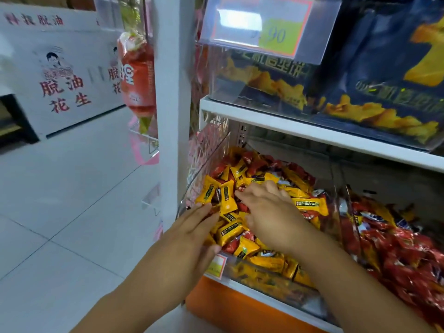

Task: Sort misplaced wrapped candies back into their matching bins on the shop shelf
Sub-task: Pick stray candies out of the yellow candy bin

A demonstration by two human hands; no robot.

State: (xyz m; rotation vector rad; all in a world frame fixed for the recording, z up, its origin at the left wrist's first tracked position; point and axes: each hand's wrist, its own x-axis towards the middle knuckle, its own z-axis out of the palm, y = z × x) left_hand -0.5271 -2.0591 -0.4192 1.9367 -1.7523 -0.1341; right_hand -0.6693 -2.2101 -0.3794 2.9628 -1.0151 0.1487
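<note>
A clear plastic bin point(264, 270) on the lower shelf holds mostly yellow wrapped candies point(227, 195) with red wrapped candies point(252, 164) mixed among them. My left hand point(192, 234) lies at the bin's front left corner, fingers spread flat against the yellow candies. My right hand point(269, 212) is palm-down in the middle of the pile, fingers reaching left into it; what its fingertips touch is hidden. To the right, a second bin point(350, 203) is filled mostly with red candies point(403, 255) and a few yellow and blue-white ones.
A white shelf board point(312, 131) runs just above the bins, carrying dark snack bags point(384, 75) behind a price tag point(262, 27). A white post point(171, 92) stands left of the shelf, a red packet point(137, 78) hanging beside it. Tiled floor point(60, 200) lies to the left.
</note>
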